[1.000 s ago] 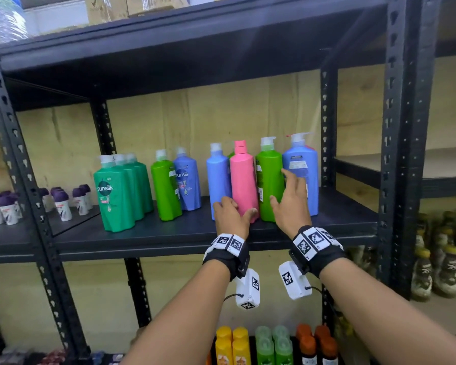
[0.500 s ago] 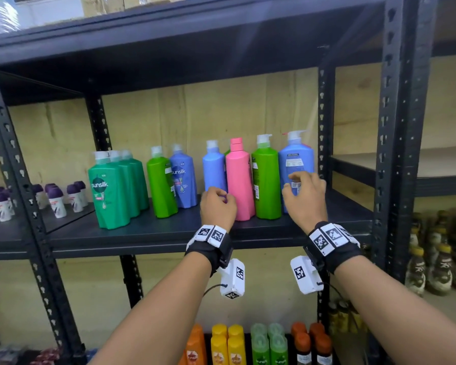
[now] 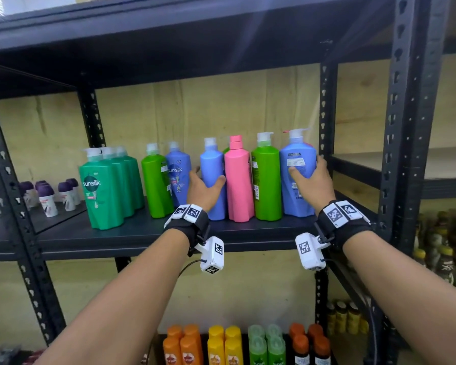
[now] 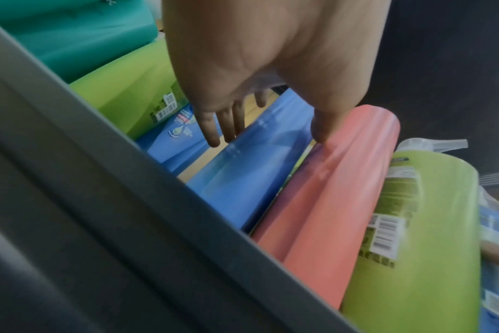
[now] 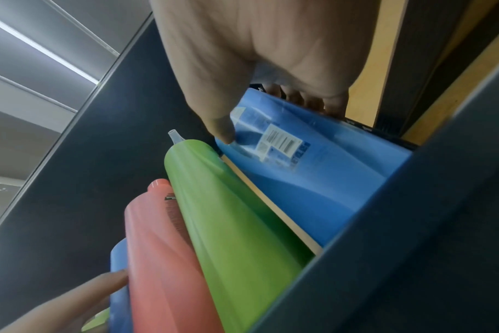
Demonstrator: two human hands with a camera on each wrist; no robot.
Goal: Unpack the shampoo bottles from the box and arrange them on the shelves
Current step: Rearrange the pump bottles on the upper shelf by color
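On the dark metal shelf [image 3: 142, 233] stands a row of shampoo bottles. My left hand [image 3: 207, 180] [image 4: 266, 137] holds the plain blue bottle [image 3: 212, 201] [image 4: 242, 180], fingers on its left side and thumb against its right edge beside the pink bottle [image 3: 238, 185] [image 4: 328, 191]. My right hand [image 3: 306, 167] [image 5: 277, 121] grips the large blue pump bottle [image 3: 298, 196] [image 5: 314, 180] at the row's right end, thumb on its label and fingers round its right side. A green pump bottle [image 3: 266, 185] [image 5: 228, 214] stands between the pink and large blue bottles.
Further left stand teal Sunsilk bottles [image 3: 103, 193], a green bottle [image 3: 156, 185] and a blue Sunsilk bottle [image 3: 179, 180]. Small purple-capped bottles [image 3: 48, 198] fill the neighbouring shelf. A black upright post [image 3: 408, 127] rises right of my right hand. Orange, yellow and green bottles [image 3: 221, 346] sit on the shelf below.
My left hand rose from a fist at the bottle bases and spread round the plain blue bottle. My right hand shifted right and up, taking hold of the large blue pump bottle.
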